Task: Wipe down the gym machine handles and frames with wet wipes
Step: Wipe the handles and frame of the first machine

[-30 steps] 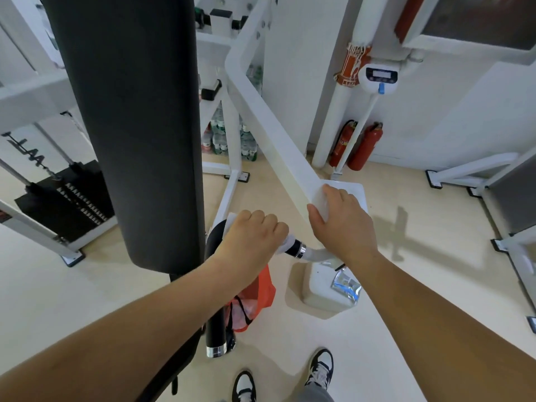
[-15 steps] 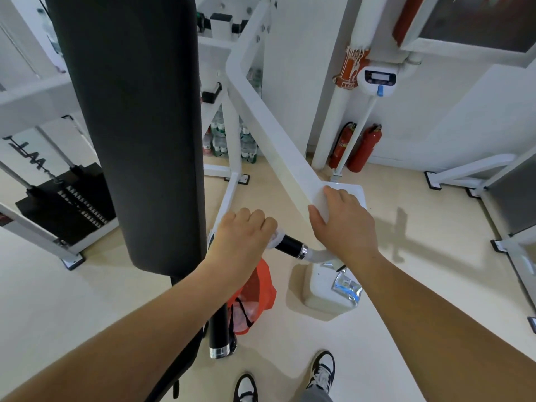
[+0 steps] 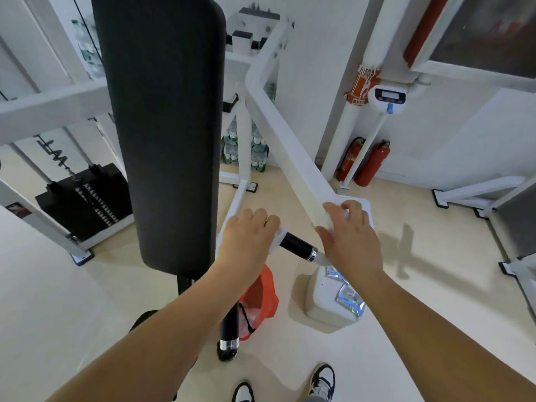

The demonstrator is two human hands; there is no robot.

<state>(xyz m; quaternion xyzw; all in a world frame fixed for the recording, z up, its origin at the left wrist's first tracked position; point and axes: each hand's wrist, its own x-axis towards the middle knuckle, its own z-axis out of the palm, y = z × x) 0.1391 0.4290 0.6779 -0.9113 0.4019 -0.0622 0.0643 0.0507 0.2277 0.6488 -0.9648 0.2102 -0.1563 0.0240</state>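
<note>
Black pad (image 3: 162,134) beside, perhaps blocking, handle (image 3: 297,245).

Most of the wipe (image 3: 279,234) is covered by the left hand (image 3: 249,242). The handle (image 3: 297,245) beneath is hidden. The shoes (image 3: 322,382) are cut by the bottom edge.

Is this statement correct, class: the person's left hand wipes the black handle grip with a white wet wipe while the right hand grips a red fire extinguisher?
Not quite. In the head view the right hand rests on the end of the white machine frame arm, not a red fire extinguisher; both extinguishers stand by the wall. The left hand does hold a white wet wipe on the black handle grip.
</note>
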